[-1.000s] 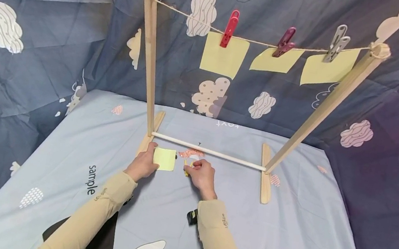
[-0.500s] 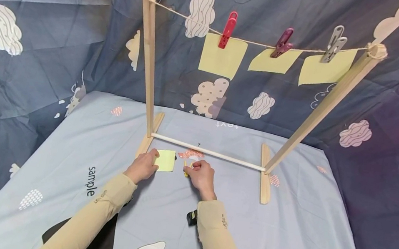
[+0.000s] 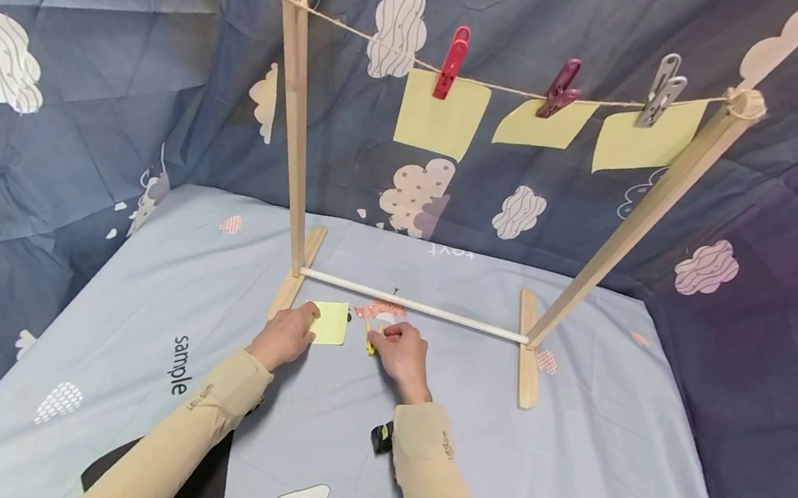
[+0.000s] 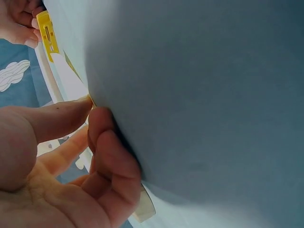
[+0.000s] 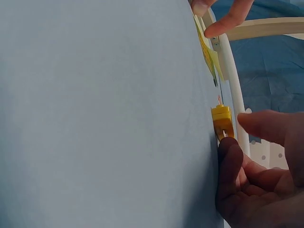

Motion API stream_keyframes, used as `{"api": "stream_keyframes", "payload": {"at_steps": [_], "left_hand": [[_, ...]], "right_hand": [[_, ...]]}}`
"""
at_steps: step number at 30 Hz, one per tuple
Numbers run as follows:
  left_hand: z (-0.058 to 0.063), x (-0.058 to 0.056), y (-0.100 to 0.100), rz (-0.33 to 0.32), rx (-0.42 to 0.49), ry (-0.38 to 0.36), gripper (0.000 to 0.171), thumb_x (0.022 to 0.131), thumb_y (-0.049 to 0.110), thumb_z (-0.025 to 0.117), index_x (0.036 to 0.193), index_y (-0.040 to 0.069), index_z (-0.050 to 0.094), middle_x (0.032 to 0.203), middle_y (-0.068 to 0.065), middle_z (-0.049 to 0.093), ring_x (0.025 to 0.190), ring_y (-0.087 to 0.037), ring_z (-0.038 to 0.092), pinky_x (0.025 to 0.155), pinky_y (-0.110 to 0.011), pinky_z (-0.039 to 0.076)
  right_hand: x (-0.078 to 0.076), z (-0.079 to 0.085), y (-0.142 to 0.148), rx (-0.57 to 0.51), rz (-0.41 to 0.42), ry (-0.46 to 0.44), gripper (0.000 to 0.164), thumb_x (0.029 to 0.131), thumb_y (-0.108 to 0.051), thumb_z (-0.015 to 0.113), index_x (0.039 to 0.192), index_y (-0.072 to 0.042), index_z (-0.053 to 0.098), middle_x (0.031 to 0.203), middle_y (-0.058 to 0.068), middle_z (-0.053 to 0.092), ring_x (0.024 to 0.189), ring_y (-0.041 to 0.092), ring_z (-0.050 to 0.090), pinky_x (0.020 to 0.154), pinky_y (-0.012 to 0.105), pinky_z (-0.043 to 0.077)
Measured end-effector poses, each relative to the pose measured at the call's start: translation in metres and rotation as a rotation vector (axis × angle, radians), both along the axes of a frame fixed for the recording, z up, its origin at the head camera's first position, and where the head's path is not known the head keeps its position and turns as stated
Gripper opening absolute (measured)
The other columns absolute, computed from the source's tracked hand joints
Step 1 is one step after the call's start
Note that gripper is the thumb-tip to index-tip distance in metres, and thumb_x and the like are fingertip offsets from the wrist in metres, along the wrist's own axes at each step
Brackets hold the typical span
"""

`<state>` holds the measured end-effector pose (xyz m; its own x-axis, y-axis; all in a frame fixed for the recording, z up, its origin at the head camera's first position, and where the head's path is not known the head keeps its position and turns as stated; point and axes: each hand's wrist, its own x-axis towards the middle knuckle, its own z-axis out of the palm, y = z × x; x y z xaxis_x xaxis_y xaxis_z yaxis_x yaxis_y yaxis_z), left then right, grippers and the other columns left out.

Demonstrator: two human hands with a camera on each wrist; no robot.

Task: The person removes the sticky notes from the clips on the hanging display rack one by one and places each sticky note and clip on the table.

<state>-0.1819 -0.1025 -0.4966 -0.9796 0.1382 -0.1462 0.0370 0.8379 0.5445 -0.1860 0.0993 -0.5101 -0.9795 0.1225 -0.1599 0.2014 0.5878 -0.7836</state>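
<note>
In the head view my left hand (image 3: pixel 287 335) lies at the left edge of a pale yellow sticky note (image 3: pixel 330 323) on the table. Its thumb and fingertips pinch that edge, as the left wrist view shows from close by. A flap of yellow paper (image 4: pixel 70 62) rises a little off the cloth. My right hand (image 3: pixel 404 354) holds a yellow clothespin (image 5: pixel 222 118) low over the table, just right of the note. Its fingers curl behind the clothespin, and part of it is hidden by them.
A wooden frame with a left post (image 3: pixel 297 118), a right post (image 3: pixel 637 221) and a white bottom rod (image 3: pixel 414 306) stands behind my hands. On its string hang yellow notes under a red clothespin (image 3: pixel 452 62), a purple clothespin (image 3: pixel 560 89) and a grey clothespin (image 3: pixel 662 92).
The left fingers have shifted from the note's upper left corner onto its left edge and drawn together. My right hand stays in place with the yellow clothespin.
</note>
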Motion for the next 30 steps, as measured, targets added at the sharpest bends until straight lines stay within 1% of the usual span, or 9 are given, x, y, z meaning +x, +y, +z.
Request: {"api": "stream_keyframes", "payload": {"at_steps": [5,9,14,18,21,23,25,27,30], "left_hand": [[0.0,0.001,-0.002,-0.004,0.017,0.007,0.035,0.087,0.003,0.065,0.121,-0.001,0.055,0.098,-0.023,0.066,0.074,-0.024,0.053,0.065,-0.037,0.047],[-0.001,0.002,-0.003,-0.009,0.029,0.008,0.033,0.088,0.003,0.065,0.119,-0.001,0.056,0.095,-0.022,0.065,0.073,-0.023,0.053,0.062,-0.034,0.046],[0.0,0.002,-0.004,-0.02,0.038,0.01,0.032,0.088,0.004,0.063,0.119,-0.001,0.056,0.088,-0.019,0.064,0.069,-0.021,0.051,0.056,-0.029,0.041],[0.001,0.0,-0.006,-0.019,0.037,0.002,0.031,0.088,0.004,0.061,0.119,-0.001,0.056,0.08,-0.015,0.061,0.066,-0.02,0.048,0.054,-0.027,0.037],[0.002,0.0,-0.008,-0.013,0.044,-0.01,0.03,0.088,0.003,0.06,0.118,-0.002,0.057,0.079,-0.014,0.06,0.066,-0.021,0.047,0.055,-0.027,0.037],[0.004,-0.001,-0.009,-0.01,0.055,-0.013,0.029,0.088,0.004,0.059,0.116,-0.002,0.058,0.079,-0.014,0.06,0.066,-0.021,0.048,0.055,-0.027,0.038],[0.006,-0.001,-0.01,-0.012,0.068,0.0,0.024,0.089,0.005,0.058,0.112,-0.003,0.06,0.078,-0.013,0.061,0.065,-0.02,0.049,0.054,-0.027,0.039],[0.009,-0.002,-0.011,-0.016,0.082,0.022,0.018,0.091,0.006,0.056,0.106,-0.002,0.063,0.075,-0.011,0.062,0.061,-0.019,0.049,0.053,-0.026,0.039],[0.015,-0.003,-0.011,-0.02,0.103,0.069,0.015,0.094,0.01,0.054,0.098,0.001,0.066,0.071,-0.009,0.062,0.056,-0.016,0.049,0.052,-0.026,0.04]], "right_hand": [[0.001,0.001,-0.001,0.004,-0.008,0.015,0.021,0.089,-0.022,0.067,0.097,-0.003,0.067,0.087,0.011,0.068,0.075,0.02,0.062,0.069,0.032,0.049],[0.002,0.003,0.001,-0.017,-0.014,0.005,0.018,0.09,-0.019,0.065,0.096,-0.003,0.068,0.086,0.01,0.067,0.075,0.02,0.061,0.069,0.031,0.047],[0.0,0.001,0.006,-0.051,0.02,-0.002,0.018,0.091,-0.02,0.062,0.098,-0.004,0.068,0.086,0.008,0.064,0.074,0.017,0.056,0.068,0.029,0.044],[-0.002,-0.003,0.013,-0.135,0.053,0.009,0.017,0.093,-0.017,0.06,0.098,-0.004,0.068,0.081,0.008,0.065,0.07,0.015,0.057,0.067,0.028,0.046],[-0.002,-0.005,0.02,-0.195,0.055,0.019,0.016,0.094,-0.014,0.058,0.098,-0.002,0.068,0.077,0.009,0.066,0.065,0.013,0.059,0.065,0.026,0.048],[-0.002,-0.005,0.025,-0.214,0.061,0.027,0.015,0.094,-0.012,0.058,0.099,-0.001,0.068,0.077,0.009,0.066,0.065,0.012,0.06,0.063,0.025,0.049],[-0.002,-0.002,0.031,-0.217,0.069,0.035,0.015,0.094,-0.012,0.059,0.099,-0.001,0.067,0.078,0.01,0.066,0.065,0.014,0.06,0.062,0.024,0.048],[-0.003,0.005,0.036,-0.216,0.083,0.042,0.016,0.094,-0.012,0.059,0.101,0.0,0.067,0.08,0.013,0.066,0.067,0.018,0.061,0.059,0.024,0.048],[-0.004,0.022,0.043,-0.206,0.111,0.074,0.018,0.093,-0.012,0.06,0.104,0.001,0.066,0.087,0.017,0.067,0.074,0.029,0.064,0.059,0.023,0.047]]}}
